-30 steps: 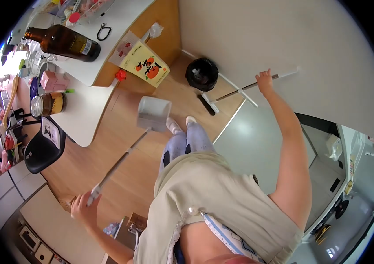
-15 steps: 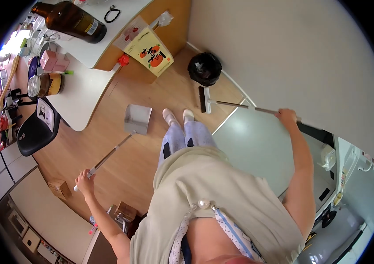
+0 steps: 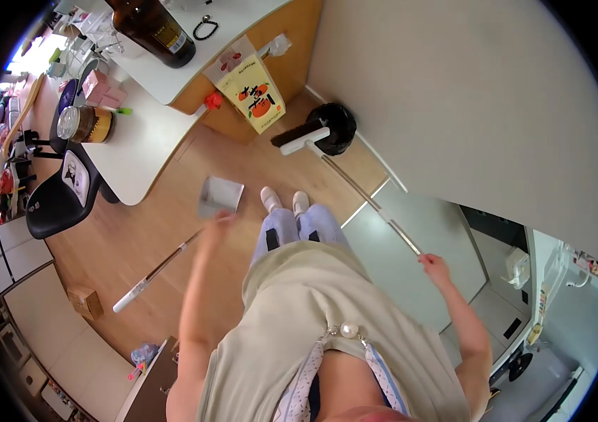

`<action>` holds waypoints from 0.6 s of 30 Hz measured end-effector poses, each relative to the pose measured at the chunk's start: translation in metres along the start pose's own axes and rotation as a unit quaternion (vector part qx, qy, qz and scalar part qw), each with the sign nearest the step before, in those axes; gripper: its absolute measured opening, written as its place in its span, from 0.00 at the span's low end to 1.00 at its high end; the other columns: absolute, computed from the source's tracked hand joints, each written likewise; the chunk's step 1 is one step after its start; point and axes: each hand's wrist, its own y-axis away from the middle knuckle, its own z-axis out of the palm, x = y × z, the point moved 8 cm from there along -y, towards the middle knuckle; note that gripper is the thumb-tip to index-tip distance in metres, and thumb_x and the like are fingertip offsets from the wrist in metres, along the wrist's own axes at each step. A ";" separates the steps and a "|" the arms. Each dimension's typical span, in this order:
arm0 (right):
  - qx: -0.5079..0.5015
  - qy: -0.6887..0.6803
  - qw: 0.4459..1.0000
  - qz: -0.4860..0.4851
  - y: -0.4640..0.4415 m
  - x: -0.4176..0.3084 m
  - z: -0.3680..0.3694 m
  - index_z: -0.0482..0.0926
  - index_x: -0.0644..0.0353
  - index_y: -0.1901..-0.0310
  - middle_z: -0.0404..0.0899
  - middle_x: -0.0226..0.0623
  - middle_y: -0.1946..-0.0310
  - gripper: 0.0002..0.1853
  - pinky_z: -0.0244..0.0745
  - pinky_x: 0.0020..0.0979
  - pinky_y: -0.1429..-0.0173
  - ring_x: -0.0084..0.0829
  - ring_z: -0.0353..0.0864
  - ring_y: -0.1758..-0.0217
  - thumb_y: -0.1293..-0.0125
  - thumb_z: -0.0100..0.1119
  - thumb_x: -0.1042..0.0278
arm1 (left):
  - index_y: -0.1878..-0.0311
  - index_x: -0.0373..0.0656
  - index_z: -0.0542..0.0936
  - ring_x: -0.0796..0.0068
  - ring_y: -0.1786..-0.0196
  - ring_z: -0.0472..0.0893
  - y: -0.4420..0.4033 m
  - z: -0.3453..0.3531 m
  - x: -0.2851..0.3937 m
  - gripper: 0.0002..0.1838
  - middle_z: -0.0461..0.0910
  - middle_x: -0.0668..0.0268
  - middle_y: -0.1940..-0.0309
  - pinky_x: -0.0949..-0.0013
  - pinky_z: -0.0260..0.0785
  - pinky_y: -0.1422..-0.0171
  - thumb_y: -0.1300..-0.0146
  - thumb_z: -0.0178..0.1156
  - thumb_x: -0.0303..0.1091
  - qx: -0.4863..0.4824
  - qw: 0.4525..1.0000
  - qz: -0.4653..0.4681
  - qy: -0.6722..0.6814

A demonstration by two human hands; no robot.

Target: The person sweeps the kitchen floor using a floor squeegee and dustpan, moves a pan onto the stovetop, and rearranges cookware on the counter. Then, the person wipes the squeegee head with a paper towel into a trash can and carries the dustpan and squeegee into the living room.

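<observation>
My right hand (image 3: 435, 269) is wrapped round the end of a broom's metal handle (image 3: 366, 193). The broom head (image 3: 304, 141), with dark bristles, is tilted in front of the black-lined trash bin (image 3: 338, 125), which it partly covers. A grey dustpan (image 3: 221, 195) is on the left of my feet, its long handle (image 3: 155, 274) running down to a white grip at lower left. My left hand (image 3: 221, 219) is at the join of pan and handle, in front of them. Motion smears its fingers, so whether it touches the dustpan is unclear.
A white desk (image 3: 134, 158) carries a brown bottle (image 3: 155, 35) and a jar (image 3: 88, 124). A yellow bag (image 3: 253, 95) hangs on its side panel. A black chair (image 3: 60, 204) stands at left, a cardboard box (image 3: 84, 302) below. The wall (image 3: 468, 91) rises at right.
My left hand has left the dustpan handle's white grip and moved up beside the pan. My right hand has moved down and inward, and the broom head has swung up in front of the bin.
</observation>
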 end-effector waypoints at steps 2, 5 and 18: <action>-0.080 -0.142 0.986 0.037 0.017 -0.021 0.038 0.76 0.58 0.68 0.65 0.24 0.87 0.14 0.54 0.20 0.82 0.17 0.60 0.85 0.39 0.48 0.56 | 0.50 0.43 0.73 0.71 0.63 0.77 -0.001 0.111 0.107 0.26 0.76 0.60 0.60 0.71 0.71 0.65 0.43 0.49 0.54 -0.181 0.982 -0.039 0.029; -0.198 -0.302 0.928 0.094 0.056 -0.085 0.063 0.72 0.60 0.62 0.63 0.24 0.84 0.11 0.54 0.18 0.83 0.16 0.58 0.86 0.37 0.45 0.62 | 0.46 0.38 0.65 0.56 0.65 0.78 0.016 0.254 0.171 0.39 0.72 0.52 0.60 0.61 0.74 0.68 0.49 0.49 0.64 -0.370 0.897 -0.153 0.188; -0.384 -0.388 0.831 -0.110 0.043 -0.313 0.067 0.70 0.60 0.60 0.70 0.30 0.72 0.17 0.68 0.20 0.71 0.18 0.70 0.74 0.37 0.45 0.52 | 0.81 0.34 0.74 0.69 0.83 0.71 -0.073 0.192 0.262 0.06 0.72 0.59 0.85 0.67 0.59 0.82 0.56 0.49 0.25 -0.285 0.919 0.174 0.207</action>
